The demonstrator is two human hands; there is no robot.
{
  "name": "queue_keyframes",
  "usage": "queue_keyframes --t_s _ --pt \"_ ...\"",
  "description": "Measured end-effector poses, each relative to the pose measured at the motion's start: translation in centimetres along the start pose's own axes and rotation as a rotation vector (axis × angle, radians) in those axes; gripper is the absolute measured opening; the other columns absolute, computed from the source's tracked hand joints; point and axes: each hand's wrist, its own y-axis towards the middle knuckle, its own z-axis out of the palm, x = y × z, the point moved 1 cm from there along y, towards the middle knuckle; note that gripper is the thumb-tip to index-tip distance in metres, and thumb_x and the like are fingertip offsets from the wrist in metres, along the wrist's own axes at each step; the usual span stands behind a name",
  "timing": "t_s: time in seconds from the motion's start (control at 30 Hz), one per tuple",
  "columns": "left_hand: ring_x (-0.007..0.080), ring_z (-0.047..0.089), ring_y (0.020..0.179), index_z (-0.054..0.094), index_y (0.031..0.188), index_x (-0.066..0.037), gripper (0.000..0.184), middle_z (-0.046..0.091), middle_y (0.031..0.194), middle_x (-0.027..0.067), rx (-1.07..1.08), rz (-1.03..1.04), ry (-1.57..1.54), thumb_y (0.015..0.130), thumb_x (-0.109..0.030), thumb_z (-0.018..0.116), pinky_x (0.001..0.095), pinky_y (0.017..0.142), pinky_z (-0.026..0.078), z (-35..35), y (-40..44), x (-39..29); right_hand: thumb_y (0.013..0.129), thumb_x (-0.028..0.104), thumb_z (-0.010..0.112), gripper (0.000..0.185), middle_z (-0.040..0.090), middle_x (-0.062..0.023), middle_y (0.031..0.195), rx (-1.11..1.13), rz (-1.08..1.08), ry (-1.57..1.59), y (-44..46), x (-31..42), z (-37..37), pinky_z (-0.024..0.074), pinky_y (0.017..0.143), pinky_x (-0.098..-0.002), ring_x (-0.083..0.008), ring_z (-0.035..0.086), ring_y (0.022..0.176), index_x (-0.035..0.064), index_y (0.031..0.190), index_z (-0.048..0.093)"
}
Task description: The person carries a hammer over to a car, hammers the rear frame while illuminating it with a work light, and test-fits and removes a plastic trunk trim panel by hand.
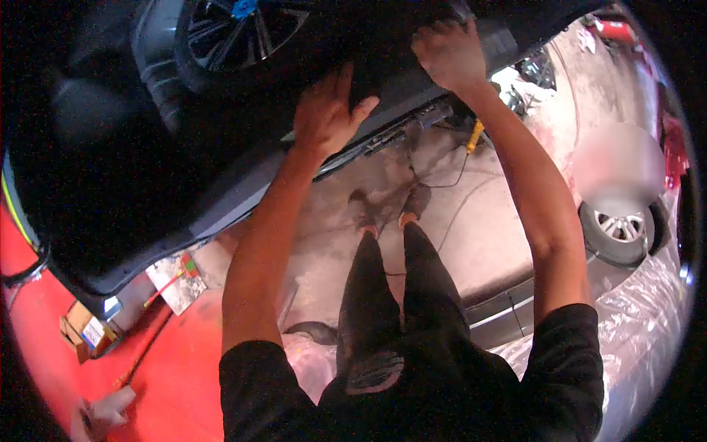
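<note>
A large dark car panel [221, 158] fills the upper left and reaches across in front of me. My left hand [328, 114] lies on it, fingers stretched and thumb held apart, holding nothing. Farther right, my right hand [451, 57] is on the dark surface with its fingers bent. Something narrow and pale shows just beyond its fingertips, too dim to identify, and whatever the fingers grip is hidden. A spoked wheel [243, 33] with a blue piece [243, 9] at its hub appears at the top.
Below the panel edge hangs a yellow-handled item [475, 136] with a dark cable. A cardboard box [87, 331] lies on the red floor [191, 383] at lower left. At right, another car's wheel [622, 230] stands beside clear plastic sheeting [641, 317].
</note>
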Motion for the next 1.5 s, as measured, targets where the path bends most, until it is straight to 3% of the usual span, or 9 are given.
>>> queue_keyframes --t_s 0.1,0.3,0.43,0.67,0.9,1.07,1.2,1.23,1.5 --pt "0.0413 0.067 0.105 0.058 0.139 -0.002 0.062 0.067 0.122 0.0245 0.016 -0.059 -0.013 0.100 -0.050 0.056 0.0493 0.091 0.054 0.5 -0.7 0.2 0.096 0.031 0.059 0.031 0.071 0.0006 0.123 -0.241 -0.036 0.015 -0.4 0.0 2.1 0.0424 0.104 -0.0611 -0.0295 0.061 0.122 0.0186 0.120 0.072" --pt "0.0389 0.069 0.094 0.062 0.135 -0.002 0.053 0.071 0.110 0.0218 0.010 -0.073 0.056 0.101 -0.042 0.055 0.0493 0.084 0.055 1.6 -1.2 0.0 0.103 0.020 0.053 0.044 0.062 -0.0237 0.128 -0.453 0.008 0.309 4.0 2.3 -10.5 0.0353 0.114 -0.0607 -0.0413 0.050 0.132 0.0042 0.144 0.051" --pt "0.0406 0.071 0.096 0.065 0.133 -0.003 0.045 0.072 0.113 0.0236 -0.166 -0.018 -0.097 0.103 -0.036 0.056 0.0504 0.086 0.057 2.5 -1.5 0.8 0.102 0.016 0.052 0.037 0.062 -0.0214 0.129 -0.467 0.220 0.286 1.4 7.3 -3.0 0.0439 0.108 -0.0535 -0.0392 0.056 0.125 0.0032 0.137 0.055" --pt "0.0393 0.068 0.103 0.065 0.129 0.000 0.041 0.069 0.117 0.0239 -0.160 0.022 0.021 0.101 -0.029 0.054 0.0481 0.090 0.054 2.7 -0.9 0.8 0.103 0.038 0.045 0.055 0.060 -0.0282 0.135 -0.333 0.103 0.463 1.8 8.0 1.0 0.0339 0.111 -0.0714 -0.0462 0.058 0.125 0.0125 0.152 0.048" --pt "0.0400 0.067 0.110 0.066 0.128 -0.001 0.036 0.068 0.126 0.0234 -0.079 -0.022 -0.001 0.103 -0.024 0.055 0.0486 0.097 0.054 1.9 -0.7 0.2 0.098 0.034 0.061 0.031 0.072 -0.0122 0.105 -0.158 0.105 0.573 1.2 7.9 0.8 0.0507 0.098 -0.0495 -0.0344 0.068 0.102 0.0114 0.115 0.072" --pt "0.0384 0.067 0.115 0.071 0.120 -0.008 0.029 0.065 0.136 0.0193 -0.039 0.093 0.031 0.101 -0.025 0.058 0.0501 0.098 0.054 3.5 -2.1 1.8 0.089 0.032 0.058 0.024 0.072 -0.0129 0.082 -0.439 -0.200 0.375 -1.4 3.6 3.6 0.0553 0.085 -0.0515 -0.0357 0.071 0.083 0.0129 0.088 0.074" --pt "0.0375 0.067 0.111 0.072 0.121 -0.014 0.032 0.069 0.128 0.0147 -0.141 0.178 0.050 0.101 -0.034 0.056 0.0526 0.095 0.054 4.5 -2.7 1.8 0.083 0.025 0.064 0.027 0.074 -0.0095 0.111 -0.300 -0.275 0.085 -2.2 3.3 2.4 0.0514 0.100 -0.0479 -0.0296 0.067 0.110 0.0137 0.105 0.075" --pt "0.0383 0.065 0.114 0.069 0.126 -0.011 0.039 0.070 0.124 0.0161 0.137 -0.118 -0.084 0.102 -0.037 0.054 0.0532 0.098 0.051 1.5 -1.2 0.3 0.086 0.023 0.066 0.025 0.074 -0.0081 0.111 -0.356 -0.279 0.004 -2.1 3.0 4.1 0.0518 0.099 -0.0481 -0.0281 0.067 0.108 0.0148 0.108 0.074" --pt "0.0407 0.059 0.124 0.061 0.134 0.001 0.051 0.065 0.130 0.0237 -0.324 -0.128 0.290 0.107 -0.040 0.048 0.0527 0.112 0.039 -13.1 -7.7 6.9 0.101 0.021 0.059 0.028 0.069 -0.0107 0.127 -0.327 -0.232 0.135 -1.8 0.9 6.4 0.0513 0.103 -0.0456 -0.0353 0.064 0.118 0.0109 0.125 0.069"
